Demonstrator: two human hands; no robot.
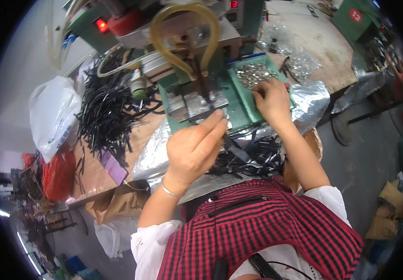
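Observation:
My left hand [193,150] reaches to the metal block [200,106] under the press, with its first fingers pressed together. Beneath those fingertips runs a black strap [235,150], one end toward the block and the other trailing toward the heap in front of me. My right hand [274,101] is at the green tray [249,103], its fingers bent at the edge of a pile of small shiny metal pieces [253,73]. Whatever those fingertips pinch is hidden or too small to name.
The green press [231,35] with a looped yellowish hose [186,8] stands ahead. Black straps heap up at left [105,109] and before my lap [257,158]. Silver sheeting [311,100] covers the bench edge. A phone [112,167] and white plastic bag [54,114] lie left.

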